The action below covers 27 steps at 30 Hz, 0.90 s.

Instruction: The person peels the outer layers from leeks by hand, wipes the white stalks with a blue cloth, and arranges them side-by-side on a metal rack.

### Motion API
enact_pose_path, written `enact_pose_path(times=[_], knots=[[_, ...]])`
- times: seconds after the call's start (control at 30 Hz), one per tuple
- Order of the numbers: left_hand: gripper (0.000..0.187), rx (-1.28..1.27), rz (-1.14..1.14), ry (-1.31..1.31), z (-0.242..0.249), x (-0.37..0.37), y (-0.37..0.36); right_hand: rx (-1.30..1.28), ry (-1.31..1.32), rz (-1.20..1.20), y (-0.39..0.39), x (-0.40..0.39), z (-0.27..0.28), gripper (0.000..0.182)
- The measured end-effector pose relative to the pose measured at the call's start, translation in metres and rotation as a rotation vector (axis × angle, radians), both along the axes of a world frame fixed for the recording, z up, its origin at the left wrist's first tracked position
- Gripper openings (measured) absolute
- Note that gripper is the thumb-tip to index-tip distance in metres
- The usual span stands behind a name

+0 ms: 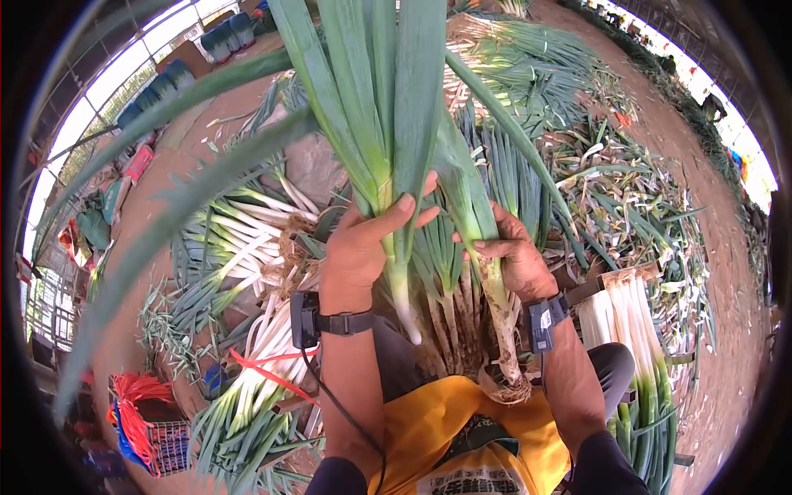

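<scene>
1. Closest to me, over the yellow apron (429, 412), the left hand (518, 252) grasps a soiled leek (497, 309) below its leaves. Its roots and dirty outer skin are on, so I'd judge this one uncleaned.
2. The right hand (363, 247) pinches a clean leek (402, 289), thumb across the leaf base; its pale tip shows no roots, so it looks finished.
3. Between the knees stand rooted leeks (450, 322) with brown-streaked stems; those look left to do.
4. Beside the knee on the person's left, white-stemmed leeks (631, 318) lie gathered, apparently done. On the other side, a red strip (276, 375) crosses more pale stems.
5. Beyond that side, white leeks (247, 247) lie spread out, some ends rooty.
6. Farther off, past the leaf litter (623, 181), sits a big leek pile (528, 70); I can't tell how much of it is cleaned.
</scene>
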<state>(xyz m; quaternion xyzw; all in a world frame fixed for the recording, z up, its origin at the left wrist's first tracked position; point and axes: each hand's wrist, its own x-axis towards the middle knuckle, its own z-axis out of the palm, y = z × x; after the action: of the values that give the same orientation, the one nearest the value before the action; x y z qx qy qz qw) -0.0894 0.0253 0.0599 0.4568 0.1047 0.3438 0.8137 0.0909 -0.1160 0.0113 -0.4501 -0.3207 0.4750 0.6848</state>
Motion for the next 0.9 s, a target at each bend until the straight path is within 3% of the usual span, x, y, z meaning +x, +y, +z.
enact_pose_path(times=[0.2,0.3,0.33,0.43,0.57,0.67,0.9], knots=[[0.043,0.064,0.015,0.106,-0.011,0.013,-0.003,0.005,0.215,0.192,-0.011,-0.012,0.001,0.076],[0.038,-0.069,-0.016,0.123,-0.007,0.010,-0.005,0.005,0.216,0.252,-0.013,-0.021,0.005,0.077],[0.045,-0.110,-0.001,0.138,-0.013,0.012,-0.001,0.007,0.208,0.262,-0.014,-0.023,0.011,0.072],[0.054,-0.125,0.096,0.109,-0.024,0.023,-0.001,-0.149,0.076,0.028,-0.012,-0.037,0.026,0.064],[0.060,-0.058,0.148,0.114,-0.021,0.025,-0.007,-0.107,-0.226,-0.014,0.008,-0.033,0.025,0.053],[0.047,-0.091,0.191,0.110,-0.017,0.026,-0.012,-0.114,-0.146,-0.129,0.010,-0.041,0.026,0.049],[0.048,-0.054,0.253,0.165,-0.023,0.030,-0.010,-0.083,-0.216,-0.300,0.011,-0.051,0.004,0.043]])
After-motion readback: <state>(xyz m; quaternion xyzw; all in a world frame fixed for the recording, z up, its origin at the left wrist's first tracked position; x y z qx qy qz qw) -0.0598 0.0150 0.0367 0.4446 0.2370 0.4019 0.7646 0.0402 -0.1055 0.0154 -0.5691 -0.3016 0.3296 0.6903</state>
